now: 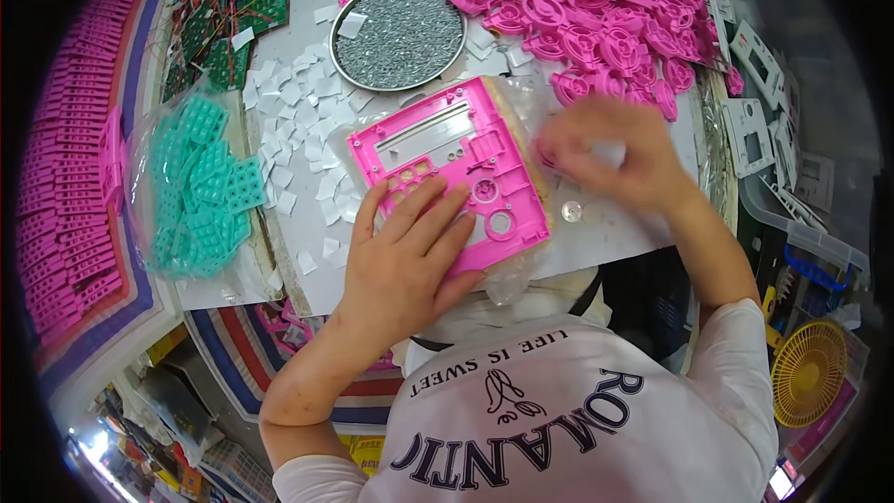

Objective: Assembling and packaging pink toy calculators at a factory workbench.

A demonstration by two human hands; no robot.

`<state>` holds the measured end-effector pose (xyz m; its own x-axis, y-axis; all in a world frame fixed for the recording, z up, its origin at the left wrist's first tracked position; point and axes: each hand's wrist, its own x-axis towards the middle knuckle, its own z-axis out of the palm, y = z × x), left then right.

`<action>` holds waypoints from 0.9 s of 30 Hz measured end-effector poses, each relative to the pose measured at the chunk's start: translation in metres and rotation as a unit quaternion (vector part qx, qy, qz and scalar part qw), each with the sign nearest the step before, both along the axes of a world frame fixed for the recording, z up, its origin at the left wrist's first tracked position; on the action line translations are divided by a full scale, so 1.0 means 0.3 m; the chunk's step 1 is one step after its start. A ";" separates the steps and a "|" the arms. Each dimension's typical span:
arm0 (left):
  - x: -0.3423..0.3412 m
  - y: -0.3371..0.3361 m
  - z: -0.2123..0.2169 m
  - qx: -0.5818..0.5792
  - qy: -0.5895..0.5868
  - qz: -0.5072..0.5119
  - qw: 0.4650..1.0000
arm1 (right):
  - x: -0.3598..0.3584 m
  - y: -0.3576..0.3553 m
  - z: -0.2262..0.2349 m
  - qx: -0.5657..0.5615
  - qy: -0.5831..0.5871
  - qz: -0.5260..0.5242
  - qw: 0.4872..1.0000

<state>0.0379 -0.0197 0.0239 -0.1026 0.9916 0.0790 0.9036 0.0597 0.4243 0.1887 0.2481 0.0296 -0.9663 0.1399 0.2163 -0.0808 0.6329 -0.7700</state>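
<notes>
A bright pink plastic casing (507,214) lies tilted on a padded, plastic-wrapped support (521,130) at the middle of the table. It has a long window, small button holes and round openings. My left hand (410,233) lies on the casing's near left part, fingers spread, holding it down. To the right of the casing my right hand (624,154) hovers, blurred by motion. Its thumb and fingers curl together, with a pink bit showing at the tips that is too smeared to name. Just below that hand, a small clear disc (571,211) rests on the white table surface.
A round tin of small metal screws (399,35) stands behind the casing. Pink round parts (596,14) are heaped at the back right. White square pieces (296,107), a bag of teal keypads (197,182) and green circuit boards (265,5) lie left. White panels (750,135) lean at right.
</notes>
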 end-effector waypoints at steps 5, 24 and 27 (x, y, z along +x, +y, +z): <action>-0.014 -0.002 0.005 0.000 -0.006 -0.008 1.000 | 0.031 0.161 0.007 0.204 -0.094 -0.178 0.958; 0.053 0.005 0.033 0.095 -0.139 0.076 0.983 | 0.171 -0.031 -0.041 0.200 -0.057 -0.164 0.964; 0.096 0.032 0.094 0.005 -0.337 0.097 0.936 | 0.125 -0.084 0.066 0.147 0.022 0.004 0.989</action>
<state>0.0666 -0.0101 0.0523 -0.3107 0.9487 -0.0591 0.4024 0.1875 0.8961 0.2262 0.2228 0.0495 -0.9559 0.0568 0.2880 -0.1159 0.8284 -0.5481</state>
